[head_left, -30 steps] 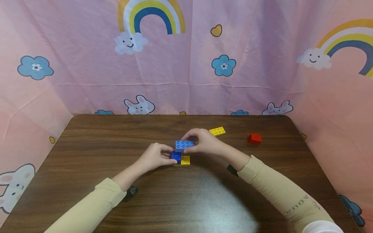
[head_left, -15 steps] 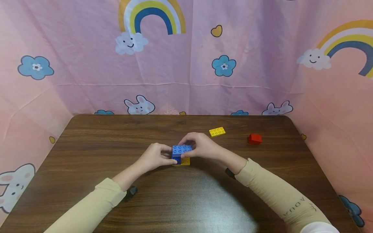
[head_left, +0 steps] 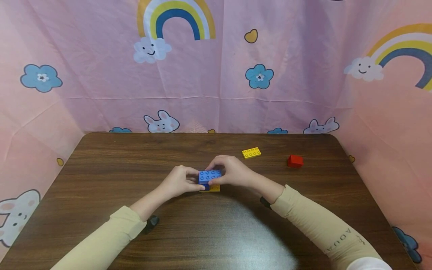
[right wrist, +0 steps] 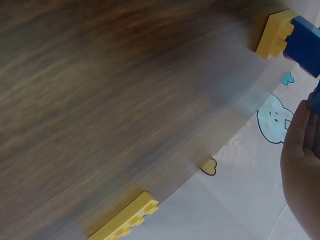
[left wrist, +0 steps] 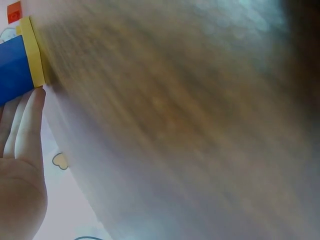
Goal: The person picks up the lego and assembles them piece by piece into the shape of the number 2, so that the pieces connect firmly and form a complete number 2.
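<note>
The printed fabric (head_left: pixel 233 90) stood behind one brown tabletop (head_left: pixel 216 236), and both remained as before. Two beige sleeves (head_left: pixel 98 238) extended over the tabletop, cut off at the near side. Of the two hands, from where I stood, the left hand (head_left: pixel 179 182) was unchanged, pinching the dark-blue brick between thumb and fingers; the right hand (head_left: pixel 234 171) had moved nearer the person, grasping the light-blue brick (head_left: pixel 208 175). Five bricks were counted: two blue, two yellow, one red. The light-blue brick was lower and further left than one second earlier, above the dark-blue brick; contact between them could not be confirmed, and the right wrist view cut most of it off. The loose yellow brick (head_left: pixel 251 153), partly covered earlier by the right hand, lay fully visible. The lower yellow brick (right wrist: pixel 272 36) was mostly hidden beneath the blue pair. The red brick (head_left: pixel 295 161) had not moved, well apart at the right. The dark-blue brick (right wrist: pixel 303 46) sat on the lower yellow brick's left half, its studs concealed.
</note>
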{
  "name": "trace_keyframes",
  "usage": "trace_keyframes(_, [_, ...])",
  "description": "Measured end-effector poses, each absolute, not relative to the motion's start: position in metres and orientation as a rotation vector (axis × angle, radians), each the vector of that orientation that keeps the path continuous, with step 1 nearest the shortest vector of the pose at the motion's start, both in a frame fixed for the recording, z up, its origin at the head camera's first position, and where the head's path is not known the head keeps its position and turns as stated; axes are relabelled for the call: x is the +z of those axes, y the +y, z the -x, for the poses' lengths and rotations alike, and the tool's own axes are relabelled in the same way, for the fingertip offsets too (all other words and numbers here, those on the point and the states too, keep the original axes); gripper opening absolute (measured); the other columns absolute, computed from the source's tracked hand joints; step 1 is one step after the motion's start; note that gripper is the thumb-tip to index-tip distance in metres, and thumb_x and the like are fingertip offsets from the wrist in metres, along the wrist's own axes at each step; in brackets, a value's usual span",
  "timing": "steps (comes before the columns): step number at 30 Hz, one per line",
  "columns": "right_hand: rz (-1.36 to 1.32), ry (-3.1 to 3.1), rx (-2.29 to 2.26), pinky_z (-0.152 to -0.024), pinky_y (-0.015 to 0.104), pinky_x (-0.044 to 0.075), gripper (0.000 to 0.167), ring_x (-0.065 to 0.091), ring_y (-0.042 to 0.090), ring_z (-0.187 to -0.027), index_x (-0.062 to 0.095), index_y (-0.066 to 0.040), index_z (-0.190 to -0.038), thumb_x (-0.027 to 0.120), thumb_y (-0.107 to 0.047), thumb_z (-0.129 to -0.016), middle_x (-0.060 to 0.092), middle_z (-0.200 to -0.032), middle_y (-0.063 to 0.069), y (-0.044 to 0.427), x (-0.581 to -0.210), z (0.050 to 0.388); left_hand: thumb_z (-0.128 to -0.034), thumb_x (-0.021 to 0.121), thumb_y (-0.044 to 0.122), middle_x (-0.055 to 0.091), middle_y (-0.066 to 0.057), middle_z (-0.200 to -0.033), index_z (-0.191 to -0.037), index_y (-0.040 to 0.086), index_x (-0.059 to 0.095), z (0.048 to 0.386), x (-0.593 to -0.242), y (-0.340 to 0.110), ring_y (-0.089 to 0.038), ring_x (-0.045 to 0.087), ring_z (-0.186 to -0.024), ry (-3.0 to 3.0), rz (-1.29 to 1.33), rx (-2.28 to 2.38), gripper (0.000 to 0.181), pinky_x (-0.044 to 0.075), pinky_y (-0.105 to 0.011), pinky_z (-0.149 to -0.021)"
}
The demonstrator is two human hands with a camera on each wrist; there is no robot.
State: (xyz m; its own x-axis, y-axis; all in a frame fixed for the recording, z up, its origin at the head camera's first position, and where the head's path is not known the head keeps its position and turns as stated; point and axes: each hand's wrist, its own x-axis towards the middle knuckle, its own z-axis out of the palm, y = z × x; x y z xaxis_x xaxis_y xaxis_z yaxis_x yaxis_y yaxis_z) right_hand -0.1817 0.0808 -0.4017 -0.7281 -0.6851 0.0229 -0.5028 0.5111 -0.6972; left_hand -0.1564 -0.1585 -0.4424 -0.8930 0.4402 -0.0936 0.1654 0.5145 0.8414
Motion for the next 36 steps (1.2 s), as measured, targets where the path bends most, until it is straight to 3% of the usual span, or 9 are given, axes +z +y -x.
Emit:
trace_keyframes(9, [1.021,2.523,-0.996,-0.084,0.02,0.055,0.031,0.063,0.013,-0.098,0.079,-0.01,-0.113,0.09,-0.022,-0.087,0.076,-0.112,0.005,0.0788,-0.4053,0.1819,-0.0886,0.087,0.007,0.076,-0.028,-0.119,-0.119,-0.01,0.074,0.1576,-0.4425,-0.1587,-0.036,0.079,-0.105,2.452,-0.538,1.33,0.037,0.067,-0.028,-0.084])
trace_keyframes(22, [1.062,2.545,-0.98,-0.078,0.016,0.056,0.026,0.063,0.008,-0.087,0.08,-0.008,-0.105,0.092,-0.018,-0.085,0.074,-0.1,0.002,0.076,-0.405,0.1805,-0.0881,0.087,0.007,0.076,-0.029,-0.12,-0.12,-0.01,0.074,0.1561,-0.4415,-0.1583,-0.035,0.08,-0.104,2.467,-0.534,1.313,0.039,0.068,-0.028,-0.083])
trace_keyframes(36, [1.104,2.637,-0.851,-0.078,0.019,0.056,0.029,0.063,0.011,-0.088,0.077,-0.01,-0.106,0.092,-0.024,-0.085,0.075,-0.103,0.001,0.0744,-0.4028,0.1772,-0.0894,0.087,0.011,0.078,-0.024,-0.117,-0.119,-0.007,0.076,0.1557,-0.4442,-0.1583,-0.032,0.08,-0.104,2.482,-0.533,1.302,0.036,0.067,-0.027,-0.083])
